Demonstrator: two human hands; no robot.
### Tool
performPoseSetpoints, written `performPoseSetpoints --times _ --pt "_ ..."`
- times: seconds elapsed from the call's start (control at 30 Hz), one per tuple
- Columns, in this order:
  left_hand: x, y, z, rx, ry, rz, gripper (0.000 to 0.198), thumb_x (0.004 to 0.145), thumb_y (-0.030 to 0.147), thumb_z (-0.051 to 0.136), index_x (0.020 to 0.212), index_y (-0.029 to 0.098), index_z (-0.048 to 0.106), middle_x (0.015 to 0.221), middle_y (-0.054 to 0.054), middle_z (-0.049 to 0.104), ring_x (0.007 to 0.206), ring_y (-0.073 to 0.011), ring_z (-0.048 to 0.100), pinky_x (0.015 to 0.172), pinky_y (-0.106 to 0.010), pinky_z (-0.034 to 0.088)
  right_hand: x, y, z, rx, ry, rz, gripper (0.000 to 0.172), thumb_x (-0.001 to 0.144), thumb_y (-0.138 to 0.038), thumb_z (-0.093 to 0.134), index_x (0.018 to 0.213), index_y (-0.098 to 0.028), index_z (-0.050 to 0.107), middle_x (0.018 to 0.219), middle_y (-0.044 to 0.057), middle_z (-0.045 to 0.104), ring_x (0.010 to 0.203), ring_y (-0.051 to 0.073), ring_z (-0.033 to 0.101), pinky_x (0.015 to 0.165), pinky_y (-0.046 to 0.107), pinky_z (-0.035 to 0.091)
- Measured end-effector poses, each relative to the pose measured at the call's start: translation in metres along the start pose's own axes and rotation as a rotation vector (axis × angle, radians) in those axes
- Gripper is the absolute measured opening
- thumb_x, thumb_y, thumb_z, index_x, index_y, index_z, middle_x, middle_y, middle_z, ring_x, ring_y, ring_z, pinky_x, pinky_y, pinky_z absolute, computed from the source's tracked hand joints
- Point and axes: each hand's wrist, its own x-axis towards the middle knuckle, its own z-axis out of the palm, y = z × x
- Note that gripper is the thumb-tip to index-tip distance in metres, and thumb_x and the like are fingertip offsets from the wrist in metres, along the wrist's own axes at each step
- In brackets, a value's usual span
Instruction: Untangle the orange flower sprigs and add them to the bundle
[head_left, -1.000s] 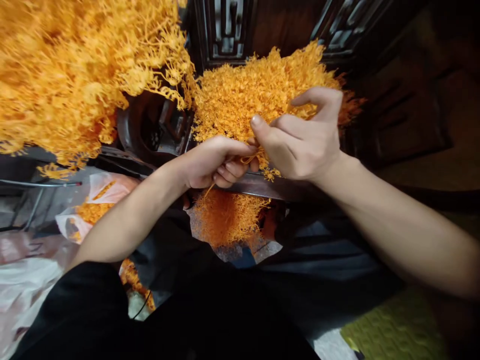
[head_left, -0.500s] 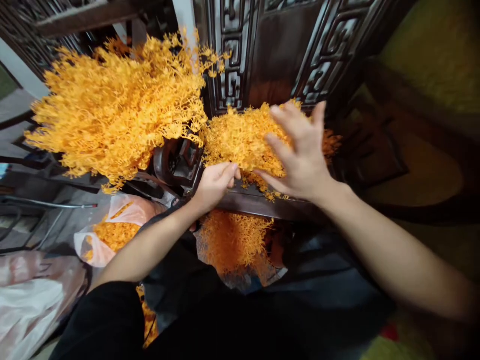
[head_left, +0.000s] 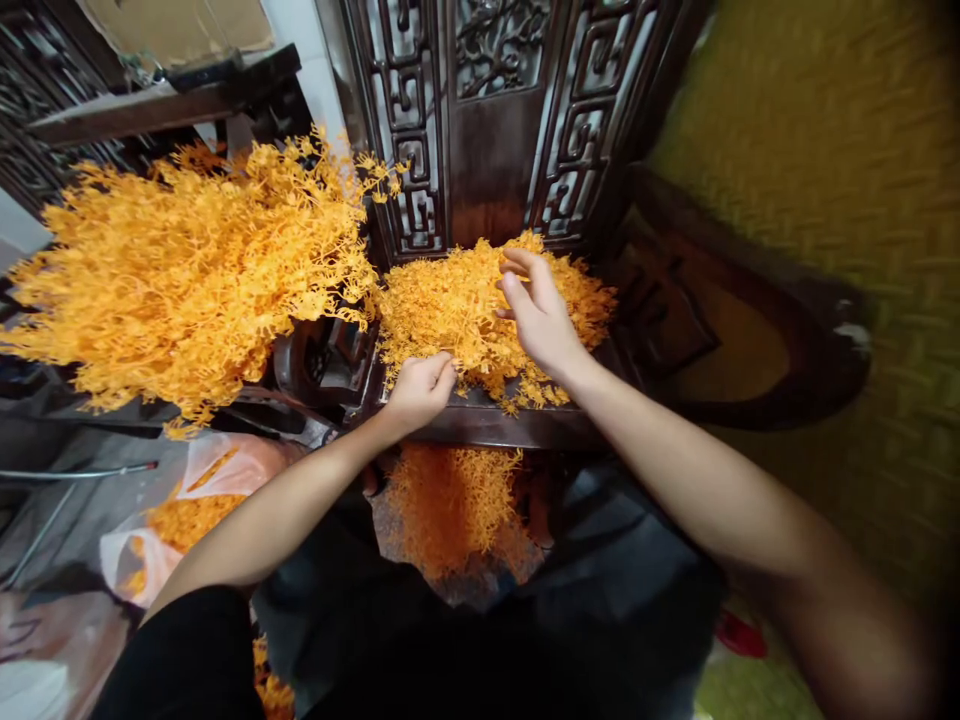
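Observation:
A heap of small orange plastic sprigs [head_left: 450,300] lies on a dark carved wooden seat [head_left: 495,425]. My left hand [head_left: 418,388] is closed at the heap's near edge, its fingers curled on some sprigs. My right hand [head_left: 536,315] rests on top of the heap with fingers stretched out and apart. A big bushy bunch of orange sprigs [head_left: 187,275] stands to the left. More orange sprigs in a clear bag [head_left: 450,505] lie below the seat edge, on my lap.
A carved dark wooden backrest [head_left: 495,120] rises behind the heap. A plastic bag with orange sprigs [head_left: 176,520] lies on the floor at left. A yellow-green woven mat [head_left: 825,150] covers the right side. A metal rod [head_left: 75,470] is at far left.
My right hand let go of the pinch near my left hand, opened, and moved up onto the heap. The camera tilted up, showing more of the backrest.

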Motion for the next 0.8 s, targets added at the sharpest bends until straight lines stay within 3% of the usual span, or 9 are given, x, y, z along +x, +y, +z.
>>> performPoseSetpoints --times 0.07,0.17,0.23,0.33,0.47,0.53,0.63,0.73,0.8 --pt "0.005 -0.004 0.002 -0.129 -0.060 -0.039 0.036 0.099 0.041 0.047 0.072 0.019 0.059 0.054 0.003 0.043 0.052 -0.0120 0.041 0.058 -0.028 0.030 0.015 0.010 0.006 0.139 -0.132 0.115 0.052 0.100 -0.062 0.044 0.136 -0.027 0.057 0.124 0.008 0.066 0.107 0.018 0.061 0.087 0.034 0.052" --pt "0.011 -0.006 0.008 -0.346 -0.123 -0.121 0.045 0.097 0.056 0.048 0.076 0.018 0.062 0.053 0.004 0.044 0.049 -0.0106 0.039 0.053 -0.026 0.030 0.039 0.028 0.014 0.375 -0.278 0.270 0.037 0.089 -0.052 0.068 0.103 -0.018 0.071 0.095 0.006 0.071 0.087 0.015 0.062 0.077 0.029 0.051" --pt "0.012 -0.006 0.010 -0.454 -0.126 -0.173 0.049 0.095 0.061 0.049 0.073 0.019 0.059 0.050 0.006 0.042 0.046 -0.0097 0.036 0.050 -0.026 0.029 0.056 0.048 0.013 0.474 -0.143 0.400 0.020 0.081 -0.035 0.075 0.079 -0.016 0.067 0.075 0.003 0.066 0.070 0.013 0.056 0.065 0.026 0.047" --pt "0.009 -0.007 0.009 -0.494 -0.158 -0.172 0.050 0.093 0.062 0.053 0.069 0.018 0.059 0.049 0.005 0.043 0.046 -0.0090 0.037 0.050 -0.025 0.031 0.078 0.085 -0.003 0.452 0.251 0.546 0.021 0.082 -0.029 0.071 0.070 -0.019 0.058 0.057 -0.002 0.051 0.055 0.010 0.042 0.051 0.024 0.039" --pt "0.017 -0.024 0.006 -0.493 -0.115 -0.225 0.048 0.093 0.059 0.055 0.070 0.017 0.060 0.050 0.006 0.043 0.045 -0.0081 0.036 0.049 -0.024 0.030 0.077 0.107 -0.020 0.456 0.177 0.514 0.023 0.092 -0.040 0.064 0.085 -0.020 0.057 0.060 -0.001 0.054 0.058 0.011 0.047 0.054 0.025 0.044" --pt "0.029 -0.033 0.008 -0.513 -0.052 -0.253 0.047 0.093 0.059 0.054 0.072 0.017 0.060 0.049 0.007 0.041 0.044 -0.0077 0.034 0.048 -0.024 0.028 0.063 0.098 -0.012 0.540 0.067 0.573 0.020 0.096 -0.039 0.058 0.102 -0.020 0.056 0.071 0.000 0.061 0.061 0.012 0.053 0.057 0.026 0.048" --pt "0.049 -0.037 0.021 -0.470 0.021 -0.266 0.044 0.095 0.055 0.051 0.074 0.017 0.061 0.051 0.006 0.043 0.046 -0.0082 0.035 0.050 -0.024 0.030 0.044 0.077 0.016 0.567 -0.034 0.576 0.038 0.099 -0.055 0.048 0.119 -0.024 0.055 0.091 0.003 0.067 0.073 0.015 0.060 0.066 0.030 0.052" --pt "0.060 -0.027 0.036 -0.363 0.042 -0.254 0.040 0.097 0.047 0.049 0.072 0.017 0.060 0.054 0.005 0.047 0.050 -0.0095 0.040 0.054 -0.024 0.032 0.038 0.072 0.043 0.318 0.003 0.394 0.046 0.091 -0.064 0.058 0.109 -0.023 0.062 0.099 0.004 0.067 0.088 0.016 0.060 0.078 0.029 0.050" --pt "0.064 -0.016 0.043 -0.319 0.010 -0.225 0.038 0.097 0.040 0.049 0.069 0.017 0.060 0.054 0.005 0.048 0.051 -0.0102 0.042 0.055 -0.025 0.033 0.046 0.079 0.051 0.159 0.021 0.348 0.038 0.085 -0.056 0.069 0.084 -0.019 0.062 0.079 0.001 0.061 0.079 0.016 0.056 0.074 0.027 0.046"
